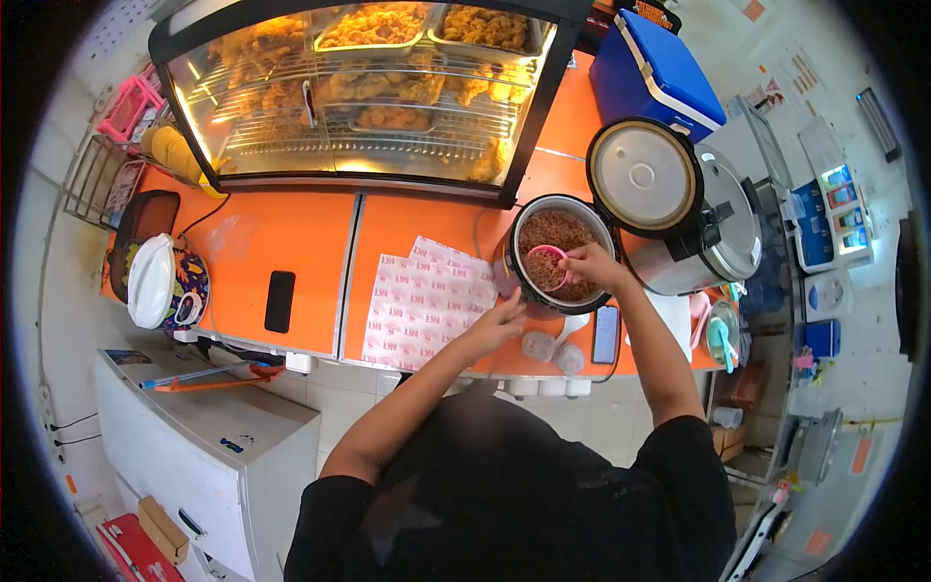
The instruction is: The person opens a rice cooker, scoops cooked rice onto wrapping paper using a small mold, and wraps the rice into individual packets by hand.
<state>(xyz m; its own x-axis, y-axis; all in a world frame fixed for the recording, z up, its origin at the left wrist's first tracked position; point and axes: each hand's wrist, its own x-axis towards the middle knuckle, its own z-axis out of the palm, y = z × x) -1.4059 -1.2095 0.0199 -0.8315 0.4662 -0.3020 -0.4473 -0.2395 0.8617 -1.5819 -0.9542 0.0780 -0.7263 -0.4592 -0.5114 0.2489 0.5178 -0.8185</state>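
Observation:
A rice cooker pot (517, 215) full of brown-red rice (558, 228) stands uncovered on the orange counter. My right hand (590, 267) reaches over its rim, fingers closed on a small pink cup (546, 269) that sits down in the rice. Some rice shows inside the cup. At the near left side of the pot is my left hand (499, 323), its fingers stretched toward the outer wall and seemingly touching it; it holds nothing I can see. Printed wrapping papers (427, 306) lie overlapped just left of that hand.
A lit display case (349, 107) of fried chicken stands behind. Right of the pot are a raised round lid (640, 179) and a large steel cooker (669, 267). Near the front edge lie a phone (606, 335) and a white rice paddle (572, 325). Another phone (279, 301) lies left.

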